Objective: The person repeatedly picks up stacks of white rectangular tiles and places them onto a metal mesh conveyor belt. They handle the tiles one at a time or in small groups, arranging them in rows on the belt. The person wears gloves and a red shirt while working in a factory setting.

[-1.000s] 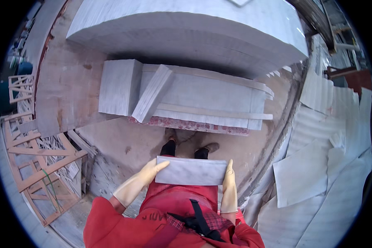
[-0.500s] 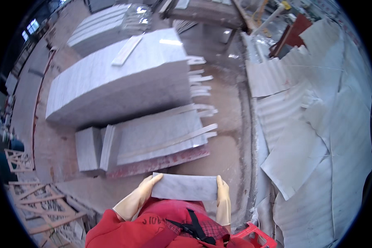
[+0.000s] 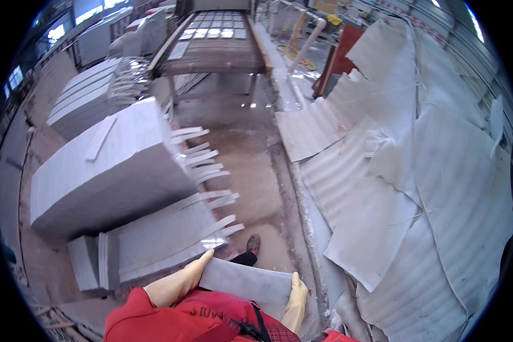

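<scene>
A grey rectangular stone tile with faint marbling is held low in front of my red-clad body. My left hand, in a pale yellow rubber glove, is closed on its left end. On the right end, my right hand grips in a matching glove, fingers at the edge. The tile slopes down slightly to the right. Just beyond it a foot in a dark shoe shows on the floor. Left of the tile lies a low stack of stone slabs with pale strips along it.
A larger block of stacked slabs stands beyond on the left, strap ends jutting right. Farther ahead is a slatted conveyor table bearing rows of tiles. Wet floor runs towards it, alongside a raised edge and wavy grey sheets.
My view has swung up and to the right, bringing the conveyor table and a foot into sight. Both hands still hold the tile, which now tilts down to the right.
</scene>
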`<state>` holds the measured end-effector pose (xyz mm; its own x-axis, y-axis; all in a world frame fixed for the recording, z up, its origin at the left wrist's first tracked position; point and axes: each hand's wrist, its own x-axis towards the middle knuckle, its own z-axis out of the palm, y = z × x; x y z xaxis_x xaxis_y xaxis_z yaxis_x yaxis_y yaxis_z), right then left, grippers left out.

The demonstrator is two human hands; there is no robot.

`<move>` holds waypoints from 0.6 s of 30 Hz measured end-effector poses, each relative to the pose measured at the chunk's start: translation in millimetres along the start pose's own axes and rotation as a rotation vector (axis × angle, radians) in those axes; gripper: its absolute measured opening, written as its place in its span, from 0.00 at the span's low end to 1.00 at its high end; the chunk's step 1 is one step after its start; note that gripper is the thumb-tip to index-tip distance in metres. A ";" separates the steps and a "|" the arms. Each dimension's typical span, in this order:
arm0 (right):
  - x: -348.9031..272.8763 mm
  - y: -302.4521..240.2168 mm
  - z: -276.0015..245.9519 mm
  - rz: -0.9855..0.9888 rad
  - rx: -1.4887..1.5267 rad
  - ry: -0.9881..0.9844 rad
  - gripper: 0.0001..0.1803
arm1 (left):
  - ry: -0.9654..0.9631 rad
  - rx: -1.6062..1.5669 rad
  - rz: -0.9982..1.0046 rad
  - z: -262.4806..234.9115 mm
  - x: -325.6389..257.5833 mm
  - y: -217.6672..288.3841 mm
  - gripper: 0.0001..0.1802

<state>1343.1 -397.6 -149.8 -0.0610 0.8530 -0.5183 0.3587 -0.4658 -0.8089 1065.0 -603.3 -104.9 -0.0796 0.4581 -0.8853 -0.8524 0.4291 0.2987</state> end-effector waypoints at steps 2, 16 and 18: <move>33.4 -24.2 -4.8 0.016 -0.018 0.036 0.34 | -0.002 0.009 -0.007 49.4 14.9 33.9 0.42; 239.4 -260.4 5.8 -0.034 -0.070 -0.059 0.36 | 0.078 -0.062 0.078 209.6 111.5 238.9 0.39; 261.4 -270.6 18.0 -0.063 -0.069 -0.091 0.36 | 0.051 -0.100 0.086 210.7 116.6 254.9 0.38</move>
<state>1213.2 -52.9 -71.5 -0.1681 0.8537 -0.4928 0.4147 -0.3923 -0.8210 947.4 -276.4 -56.9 -0.1783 0.4482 -0.8760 -0.8883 0.3096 0.3392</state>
